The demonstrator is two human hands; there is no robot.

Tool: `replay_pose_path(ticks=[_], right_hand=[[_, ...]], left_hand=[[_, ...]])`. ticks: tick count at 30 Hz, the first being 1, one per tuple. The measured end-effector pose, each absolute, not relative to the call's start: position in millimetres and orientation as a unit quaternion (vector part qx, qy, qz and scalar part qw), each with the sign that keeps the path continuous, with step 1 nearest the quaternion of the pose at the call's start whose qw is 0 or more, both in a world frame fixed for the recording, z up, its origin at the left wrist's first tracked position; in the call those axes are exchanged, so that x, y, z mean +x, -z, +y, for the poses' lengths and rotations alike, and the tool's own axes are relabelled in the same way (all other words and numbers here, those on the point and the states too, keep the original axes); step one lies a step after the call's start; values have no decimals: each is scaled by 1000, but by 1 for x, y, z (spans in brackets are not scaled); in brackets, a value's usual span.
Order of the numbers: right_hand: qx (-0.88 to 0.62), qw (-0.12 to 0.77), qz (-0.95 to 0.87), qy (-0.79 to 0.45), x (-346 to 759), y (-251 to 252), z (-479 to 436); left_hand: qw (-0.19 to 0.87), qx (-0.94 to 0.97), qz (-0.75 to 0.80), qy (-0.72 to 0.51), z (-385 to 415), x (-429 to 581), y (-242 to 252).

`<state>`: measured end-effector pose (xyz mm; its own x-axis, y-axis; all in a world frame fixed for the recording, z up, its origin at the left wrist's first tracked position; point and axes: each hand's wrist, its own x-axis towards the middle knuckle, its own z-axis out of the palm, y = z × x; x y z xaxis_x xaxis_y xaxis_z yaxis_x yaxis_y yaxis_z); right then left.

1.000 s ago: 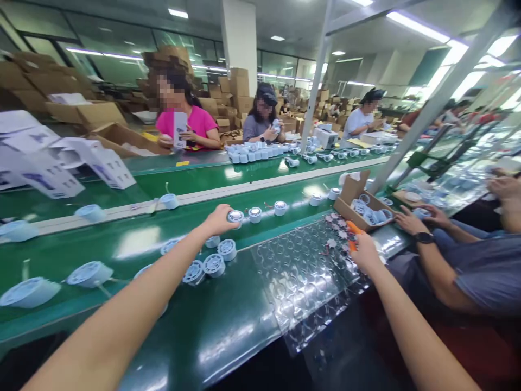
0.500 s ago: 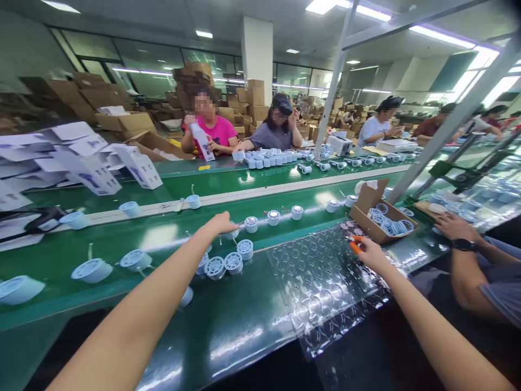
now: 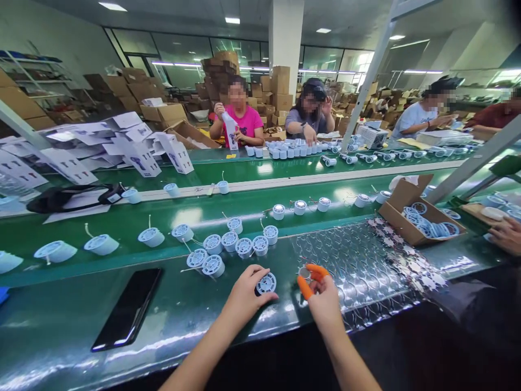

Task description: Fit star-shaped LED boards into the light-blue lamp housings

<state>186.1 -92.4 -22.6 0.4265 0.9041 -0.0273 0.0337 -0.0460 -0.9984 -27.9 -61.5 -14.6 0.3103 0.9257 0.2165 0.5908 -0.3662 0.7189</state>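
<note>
My left hand (image 3: 246,298) is closed round the side of a light-blue round plastic housing (image 3: 266,284) with a spoked top, low over the front of the green bench. Just to its right, my right hand (image 3: 325,304), with orange covers on thumb and forefinger, pinches a small round grey metal-looking disc (image 3: 304,273). The two parts are apart. Beyond my left hand stands a cluster of similar blue housings (image 3: 244,247), several with thin wires sticking out. A clear sheet with round pockets (image 3: 350,266) lies beside my right hand, with small flat star-shaped pieces (image 3: 415,266) on its far right part.
A black phone (image 3: 128,309) lies at left on the bench. More housings line the green conveyor (image 3: 195,212). At right stands a cardboard box (image 3: 401,217) of blue rings, near another person's hand (image 3: 507,234). Co-workers sit across the line by white cartons (image 3: 140,155).
My left hand has come back from the conveyor towards me, now with a blue housing. My right hand has moved left from the sheet, near the left hand. The view has turned left.
</note>
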Motion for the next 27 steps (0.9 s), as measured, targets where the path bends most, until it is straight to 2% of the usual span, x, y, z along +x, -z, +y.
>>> replay_pose_path(ticks=[5, 10, 13, 19, 23, 27], right_hand=[[-644, 515, -458, -332, 131, 34, -100], [-673, 447, -554, -201, 131, 53, -106], [-672, 434, -575, -172, 136, 57, -106], [-672, 428, -581, -164, 135, 53, -106], [-664, 431, -583, -180, 134, 55, -107], [-672, 432, -573, -182, 134, 57, -107]], left_hand=[[332, 678, 535, -380, -69, -17, 29], [388, 595, 556, -432, -66, -13, 42], [393, 588, 538, -459, -65, -13, 54], [330, 675, 477, -456, -65, -33, 44], [234, 815, 374, -376, -64, -55, 26], [142, 864, 370, -312, -65, -62, 27]])
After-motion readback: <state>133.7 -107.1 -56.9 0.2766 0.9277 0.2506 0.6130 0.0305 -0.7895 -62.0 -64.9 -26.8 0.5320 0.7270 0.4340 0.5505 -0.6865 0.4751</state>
